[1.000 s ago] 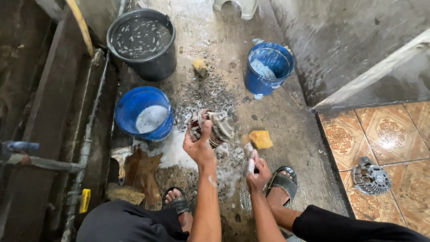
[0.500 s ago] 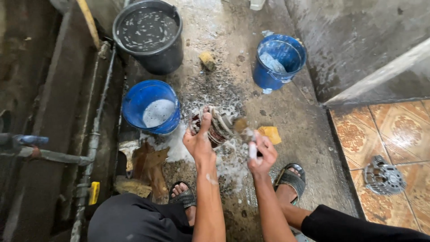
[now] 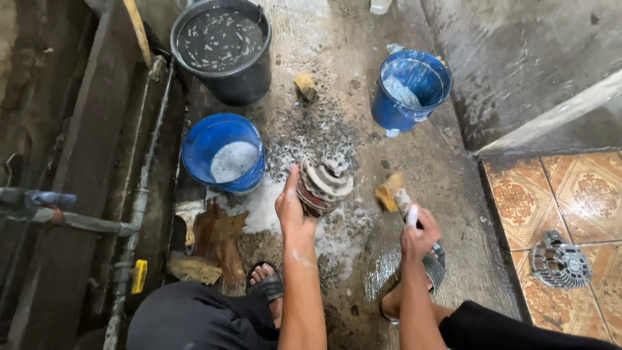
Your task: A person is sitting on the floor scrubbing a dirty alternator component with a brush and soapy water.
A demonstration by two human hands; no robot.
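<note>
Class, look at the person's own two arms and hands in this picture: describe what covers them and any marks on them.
Both forearms are bare, with no sleeves, gloves, watch or rings visible. The left hand and the right hand look wet. White soapy flecks cling to the left forearm near the wrist. Lower down, black clothing shows at the knees.

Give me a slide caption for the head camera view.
Left hand steadies a soapy ribbed metal part while right hand holds a brush.

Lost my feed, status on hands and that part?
Left hand grips ribbed metal part, tilted on soapy floor. Right hand holds brush, off the part. Sponge beside brush.
</note>
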